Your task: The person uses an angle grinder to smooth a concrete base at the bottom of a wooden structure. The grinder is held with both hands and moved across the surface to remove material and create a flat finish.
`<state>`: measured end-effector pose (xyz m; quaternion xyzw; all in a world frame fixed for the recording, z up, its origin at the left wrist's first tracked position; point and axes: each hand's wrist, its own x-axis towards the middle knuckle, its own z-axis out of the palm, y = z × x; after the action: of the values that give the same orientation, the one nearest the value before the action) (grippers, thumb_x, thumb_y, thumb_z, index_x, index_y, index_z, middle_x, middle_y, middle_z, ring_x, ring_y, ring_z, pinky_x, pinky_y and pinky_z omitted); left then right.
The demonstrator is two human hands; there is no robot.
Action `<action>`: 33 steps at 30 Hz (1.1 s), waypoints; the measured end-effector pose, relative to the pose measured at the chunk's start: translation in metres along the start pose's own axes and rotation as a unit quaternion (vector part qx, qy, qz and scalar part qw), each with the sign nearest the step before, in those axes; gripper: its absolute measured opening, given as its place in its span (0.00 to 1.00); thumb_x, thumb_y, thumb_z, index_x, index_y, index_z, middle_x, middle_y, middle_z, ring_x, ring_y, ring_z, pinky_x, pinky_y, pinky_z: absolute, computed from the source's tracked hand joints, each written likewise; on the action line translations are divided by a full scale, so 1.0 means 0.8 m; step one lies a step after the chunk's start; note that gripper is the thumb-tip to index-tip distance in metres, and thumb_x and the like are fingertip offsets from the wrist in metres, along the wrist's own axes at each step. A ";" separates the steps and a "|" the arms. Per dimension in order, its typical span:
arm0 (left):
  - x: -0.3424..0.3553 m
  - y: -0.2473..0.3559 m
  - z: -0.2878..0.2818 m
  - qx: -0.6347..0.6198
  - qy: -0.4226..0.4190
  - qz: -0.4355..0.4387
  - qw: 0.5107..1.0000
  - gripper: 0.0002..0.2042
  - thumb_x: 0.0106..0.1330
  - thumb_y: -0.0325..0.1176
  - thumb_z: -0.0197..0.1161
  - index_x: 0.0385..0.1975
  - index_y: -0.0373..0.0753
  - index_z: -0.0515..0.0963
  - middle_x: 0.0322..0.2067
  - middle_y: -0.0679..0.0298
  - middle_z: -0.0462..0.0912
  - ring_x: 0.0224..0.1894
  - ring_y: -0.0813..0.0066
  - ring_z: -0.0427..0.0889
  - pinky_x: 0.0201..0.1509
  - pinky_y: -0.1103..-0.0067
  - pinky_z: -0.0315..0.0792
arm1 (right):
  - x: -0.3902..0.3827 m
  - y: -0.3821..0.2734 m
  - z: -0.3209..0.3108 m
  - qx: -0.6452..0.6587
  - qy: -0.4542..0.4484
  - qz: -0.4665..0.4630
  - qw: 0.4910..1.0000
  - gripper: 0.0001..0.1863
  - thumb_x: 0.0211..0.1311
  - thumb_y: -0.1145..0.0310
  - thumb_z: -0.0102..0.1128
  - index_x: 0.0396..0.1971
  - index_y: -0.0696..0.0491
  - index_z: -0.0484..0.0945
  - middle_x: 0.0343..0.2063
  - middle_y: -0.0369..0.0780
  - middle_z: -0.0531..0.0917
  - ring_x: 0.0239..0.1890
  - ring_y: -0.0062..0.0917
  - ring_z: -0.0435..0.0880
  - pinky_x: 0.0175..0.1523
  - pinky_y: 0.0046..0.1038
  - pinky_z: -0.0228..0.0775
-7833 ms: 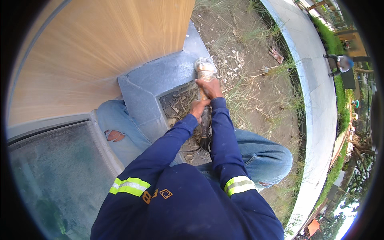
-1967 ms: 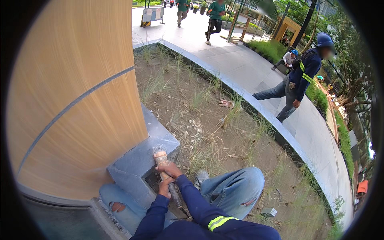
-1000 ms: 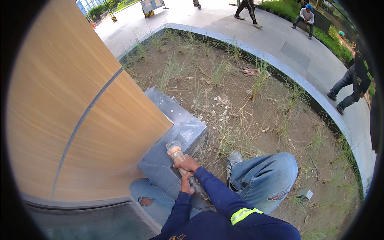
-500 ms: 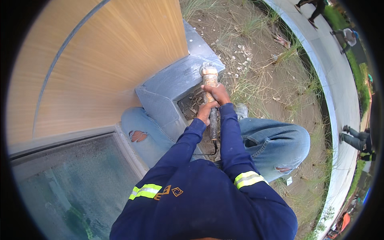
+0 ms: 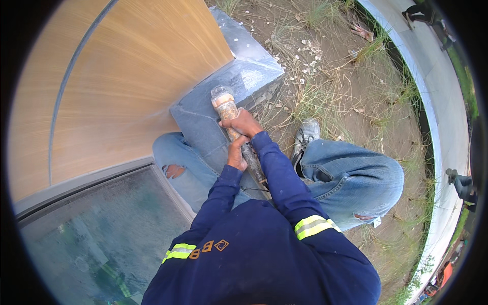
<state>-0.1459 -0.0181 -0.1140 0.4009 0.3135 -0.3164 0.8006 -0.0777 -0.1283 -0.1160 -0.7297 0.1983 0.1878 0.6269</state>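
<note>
A long, worn, tape-wrapped power tool (image 5: pixel 223 101) with a dusty round head lies diagonally over the grey stone ledge (image 5: pixel 246 66). My right hand (image 5: pixel 243 123) grips its upper body just below the head. Lower on the body, my left hand (image 5: pixel 236 152) is closed round it. A dark cord runs from the lower end between my legs. My left leg in ripped jeans (image 5: pixel 173 162) lies against the ledge; my right knee is bent, with a dusty shoe (image 5: pixel 305 132) beside the stone.
A wood-grain panel (image 5: pixel 132 81) rises at left, above a dusty glass pane (image 5: pixel 96 234). A planter (image 5: pixel 356 91) with sand, dry grass and pale chips lies right, bordered by a curved stone kerb (image 5: pixel 422 91). People's legs (image 5: pixel 457 180) show on the paving beyond.
Since half a second ago, the tool's head and both hands have shifted left across the ledge, the tool now more slanted. My shoe shows more. People on the paving have moved.
</note>
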 end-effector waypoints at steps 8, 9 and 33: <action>0.040 -0.022 0.046 0.061 -0.090 -0.018 0.994 0.14 0.57 0.29 0.69 0.41 0.30 0.79 0.27 0.61 0.83 0.23 0.71 0.82 0.28 0.76 0.77 | -0.005 0.004 -0.072 0.092 0.082 0.014 0.992 0.29 0.47 0.56 0.82 0.42 0.63 0.85 0.34 0.43 0.89 0.31 0.26 0.87 0.39 0.30 0.79; 0.046 -0.028 0.060 0.069 -0.110 -0.027 0.991 0.14 0.56 0.29 0.69 0.40 0.30 0.79 0.26 0.61 0.82 0.22 0.72 0.82 0.26 0.77 0.76 | -0.007 0.005 -0.089 0.098 0.104 0.017 0.990 0.28 0.48 0.56 0.82 0.42 0.63 0.85 0.34 0.43 0.89 0.31 0.26 0.87 0.37 0.30 0.79; 0.001 -0.020 0.000 0.031 -0.037 -0.026 0.999 0.12 0.56 0.30 0.69 0.37 0.32 0.79 0.24 0.62 0.81 0.21 0.72 0.80 0.26 0.74 0.75 | -0.025 -0.004 -0.016 0.040 0.022 0.020 0.999 0.30 0.47 0.55 0.81 0.43 0.63 0.85 0.34 0.44 0.89 0.31 0.27 0.87 0.39 0.30 0.79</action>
<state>-0.1575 -0.0264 -0.1216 0.4053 0.2840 -0.3610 0.7905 -0.0926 -0.1393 -0.1009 -0.7040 0.2344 0.1764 0.6468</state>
